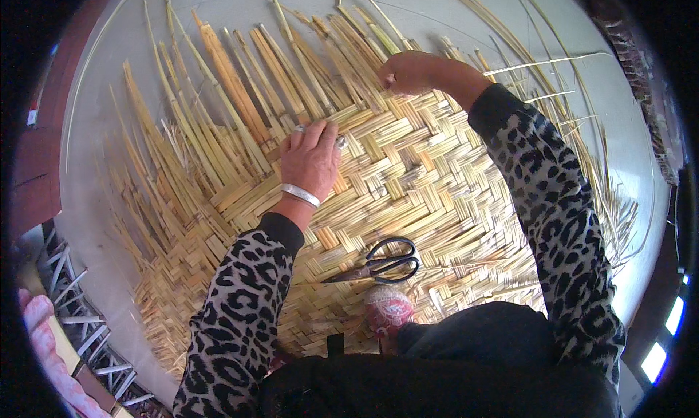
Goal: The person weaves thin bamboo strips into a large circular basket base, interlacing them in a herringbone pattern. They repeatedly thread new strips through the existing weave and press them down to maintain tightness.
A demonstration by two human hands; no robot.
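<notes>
A herringbone mat of flat, straw-coloured reed strips (437, 192) lies beneath both hands, with loose strip ends (226, 72) fanning out at its far edge. My left hand (312, 156), wearing rings and a pale bracelet, presses down where the weave meets these ends; its fingers are bent over strips and the fingertips are hidden. To the right, at the far edge, my right hand (415, 73) is closed with the wrist bent, its fingers curled on a strip. Black-handled scissors (378, 265) rest on the mat nearer to me, apart from both hands.
My foot in a red patterned sock (389, 307) is on the mat just below the scissors. Long thin strips (564, 83) stick out at the right over the pale floor (619, 119). A white metal rack (80, 301) stands at the lower left, beside pink cloth (44, 330).
</notes>
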